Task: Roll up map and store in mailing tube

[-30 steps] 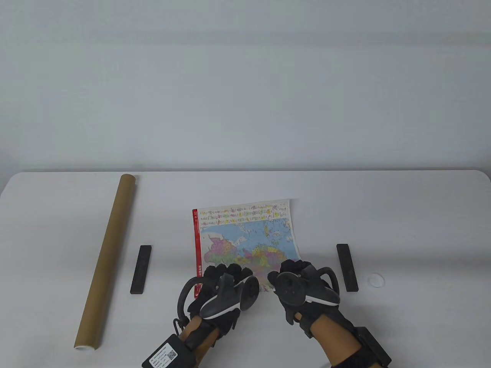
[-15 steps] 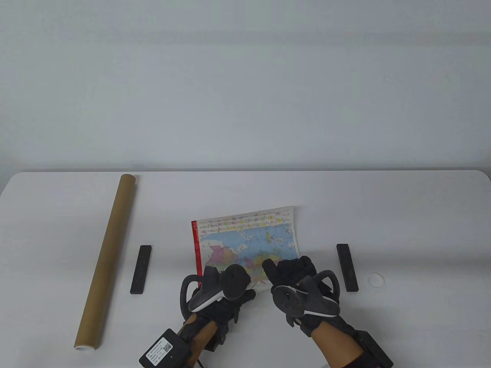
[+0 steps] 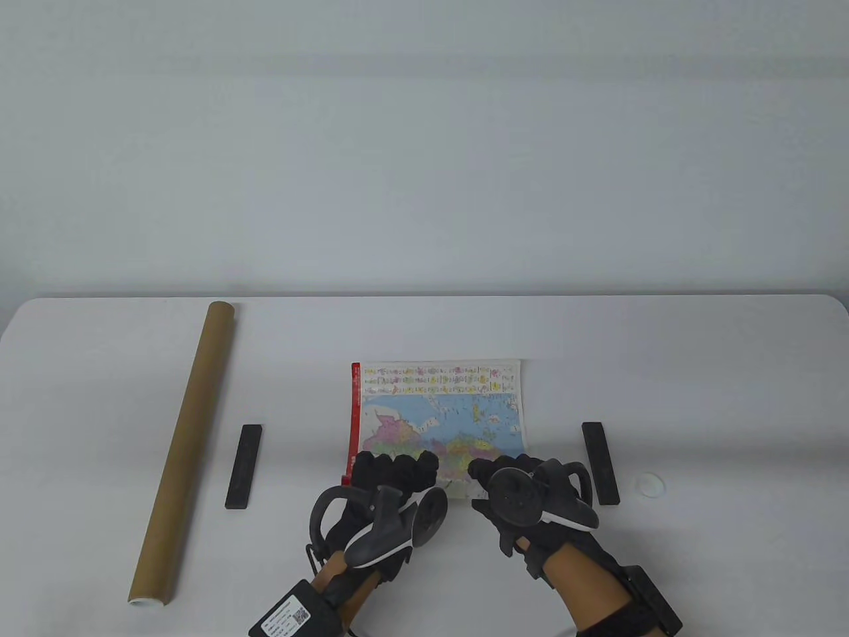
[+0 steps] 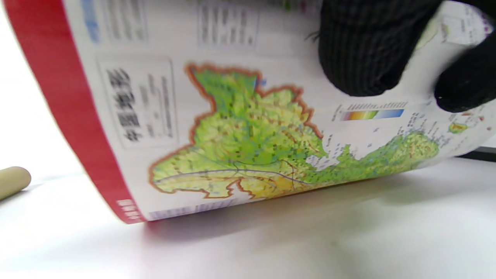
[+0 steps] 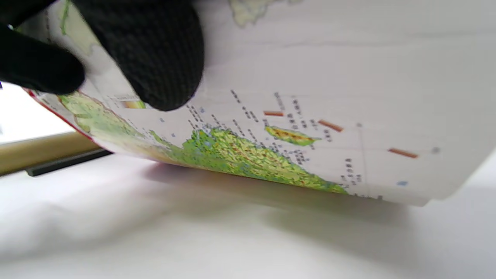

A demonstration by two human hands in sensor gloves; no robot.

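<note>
Two black bars (image 3: pixel 243 466) flank map (image 3: pixel 438 411) | tube (image 3: pixel 184 451) far left

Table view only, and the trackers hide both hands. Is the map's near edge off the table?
Observer: Yes. The left wrist view shows the map curving up off the table, with a shadow beneath it.
Operator: Left grip?
Observer: On the left hand, two fingertips press the curled face, which is printed with a green terrain map.
Operator: Right?
Observer: On the right hand, fingertips are on the lifted sheet, and its corner hangs clear of the table.
</note>
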